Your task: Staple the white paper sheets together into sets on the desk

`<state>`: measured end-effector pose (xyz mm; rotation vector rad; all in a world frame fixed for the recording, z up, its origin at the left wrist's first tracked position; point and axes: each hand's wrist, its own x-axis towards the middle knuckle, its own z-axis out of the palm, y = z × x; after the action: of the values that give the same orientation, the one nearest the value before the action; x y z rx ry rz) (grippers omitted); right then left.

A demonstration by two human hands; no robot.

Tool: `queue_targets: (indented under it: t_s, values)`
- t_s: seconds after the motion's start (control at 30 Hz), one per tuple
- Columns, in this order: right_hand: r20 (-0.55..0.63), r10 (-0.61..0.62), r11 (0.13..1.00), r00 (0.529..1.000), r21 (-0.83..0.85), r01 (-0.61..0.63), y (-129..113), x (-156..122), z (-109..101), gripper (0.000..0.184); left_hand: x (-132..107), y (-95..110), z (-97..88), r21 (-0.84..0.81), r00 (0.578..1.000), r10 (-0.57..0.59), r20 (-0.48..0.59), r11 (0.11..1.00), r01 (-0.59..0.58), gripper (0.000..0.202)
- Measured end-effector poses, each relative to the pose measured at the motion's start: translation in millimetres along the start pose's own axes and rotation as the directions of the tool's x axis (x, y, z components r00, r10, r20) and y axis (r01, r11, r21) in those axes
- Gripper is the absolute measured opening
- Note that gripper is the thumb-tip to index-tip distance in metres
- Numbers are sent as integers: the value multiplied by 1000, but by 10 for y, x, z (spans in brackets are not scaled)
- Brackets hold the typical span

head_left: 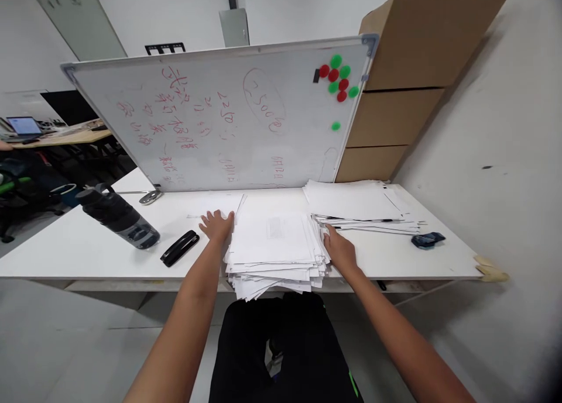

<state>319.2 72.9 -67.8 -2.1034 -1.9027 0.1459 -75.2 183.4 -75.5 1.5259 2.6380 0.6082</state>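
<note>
A thick, uneven stack of white paper (pixel 272 239) lies at the front of the white table, its lower sheets jutting past the front edge. My left hand (pixel 216 224) rests at the stack's left side with fingers spread, over loose paper lying flat on the table. On the other side, my right hand (pixel 340 248) is against the right edge of the stack, its fingers partly hidden by the sheets. A black stapler (pixel 180 248) lies left of my left hand. Behind my right hand is a second, wider pile of paper (pixel 355 201).
A dark water bottle (pixel 123 219) and a computer mouse (pixel 150 197) are at the left. A whiteboard (pixel 202 116) with red writing and round magnets stands along the back. Cardboard boxes (pixel 408 46) are stacked at the right wall. A small dark item (pixel 428 240) lies at the right.
</note>
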Motion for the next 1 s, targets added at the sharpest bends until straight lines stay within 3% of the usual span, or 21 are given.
queue_targets:
  t_s: [0.27,0.53,0.8,1.0]
  values:
    - [-23,-36,999,999,-2,36,20,-15,6,45,-31,-3,-3,23,999,23,29,999,-24,87]
    - [-47,-49,999,998,-3,49,50,-13,48,44,-39,14,1,-23,995,23,-94,999,-25,52]
    - [-42,-40,999,998,12,41,32,-17,33,44,-66,18,-29,-88,995,35,-95,995,-43,57]
    - [-27,-35,999,999,8,35,29,-21,27,45,-85,13,-73,-48,992,44,-115,998,-50,45]
